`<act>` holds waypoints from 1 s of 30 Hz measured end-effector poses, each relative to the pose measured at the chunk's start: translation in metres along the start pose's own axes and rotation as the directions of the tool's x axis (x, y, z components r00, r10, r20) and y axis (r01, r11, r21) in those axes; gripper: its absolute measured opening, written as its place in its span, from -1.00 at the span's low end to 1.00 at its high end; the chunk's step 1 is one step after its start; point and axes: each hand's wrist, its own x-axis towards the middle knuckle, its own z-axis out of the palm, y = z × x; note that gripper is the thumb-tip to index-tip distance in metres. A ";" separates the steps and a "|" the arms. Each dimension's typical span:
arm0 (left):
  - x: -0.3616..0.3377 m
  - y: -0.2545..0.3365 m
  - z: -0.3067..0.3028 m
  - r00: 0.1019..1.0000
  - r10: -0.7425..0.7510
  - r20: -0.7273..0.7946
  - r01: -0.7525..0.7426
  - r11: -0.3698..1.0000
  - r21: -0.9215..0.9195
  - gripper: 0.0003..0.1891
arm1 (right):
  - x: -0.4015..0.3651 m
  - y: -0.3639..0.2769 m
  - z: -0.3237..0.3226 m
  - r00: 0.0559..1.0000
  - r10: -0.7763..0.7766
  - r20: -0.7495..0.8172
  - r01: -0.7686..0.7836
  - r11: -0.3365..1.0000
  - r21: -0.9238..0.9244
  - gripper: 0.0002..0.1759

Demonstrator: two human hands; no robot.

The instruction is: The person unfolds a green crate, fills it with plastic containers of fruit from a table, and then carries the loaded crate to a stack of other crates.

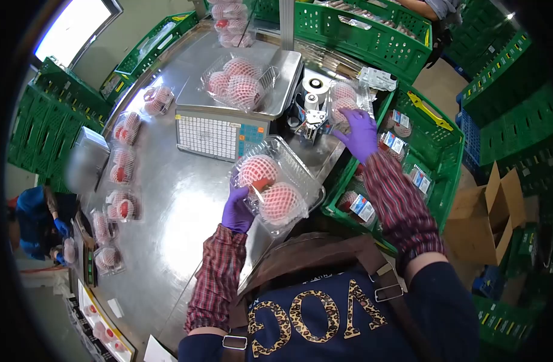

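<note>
My left hand [238, 208], in a purple glove, grips the left side of a clear plastic pack [279, 184]. Two reddish fruits in pink-and-white foam nets lie in it, and it is tilted toward me. My right hand [359, 134], also gloved, is beyond the green crate's edge. Its thumb and fingers are curled at the near end of another clear pack of netted fruit [345, 99], beside the label printer [313, 117]. On the scale [222, 130] sits a pack with three netted fruits [240, 83].
Along the left of the metal table [168, 181] stand several fruit packs [122, 166]. A green crate [448, 148] at my right holds labelled packs. Another crate [373, 39] is at the back. An open cardboard box [487, 217] stands right; a co-worker [38, 217] is far left.
</note>
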 end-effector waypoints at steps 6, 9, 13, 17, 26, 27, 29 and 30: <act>-0.008 -0.023 0.026 0.908 0.392 -0.146 -0.329 0.885 0.330 -0.21 | -0.018 -0.034 -0.032 0.871 0.354 0.340 -0.479 0.461 0.747 -0.77; 0.011 -0.037 0.043 0.838 0.542 -0.064 -0.484 0.793 0.370 -0.22 | -0.026 -0.110 -0.055 0.936 0.176 0.303 -0.351 0.494 0.795 -0.71; 0.028 -0.047 0.065 0.864 0.493 -0.105 -0.444 0.842 0.306 -0.22 | -0.049 -0.090 -0.057 0.942 0.320 0.100 -0.330 0.830 0.450 -0.34; 0.070 -0.103 0.115 0.922 0.386 0.027 -0.374 0.872 0.316 -0.22 | -0.094 -0.046 -0.058 0.718 0.298 0.629 -0.396 -0.568 0.722 -0.19; 0.051 -0.100 0.053 0.985 -0.067 -0.156 0.135 0.864 0.486 -0.30 | -0.159 0.256 -0.104 0.691 0.686 -0.227 -0.579 0.714 0.393 -0.73; 0.031 -0.088 0.026 0.964 -0.025 -0.265 0.157 0.857 0.490 -0.33 | -0.176 0.296 -0.103 0.682 0.712 -0.165 -0.620 0.684 0.385 -0.69; -0.020 -0.071 -0.001 0.876 0.041 -0.481 0.206 0.870 0.449 -0.43 | -0.208 0.391 -0.087 0.615 0.789 0.013 -0.746 0.577 0.333 -0.60; -0.052 -0.062 -0.016 0.799 0.084 -0.596 0.186 0.907 0.377 -0.47 | -0.221 0.427 -0.071 0.561 0.822 0.104 -0.810 0.518 0.273 -0.56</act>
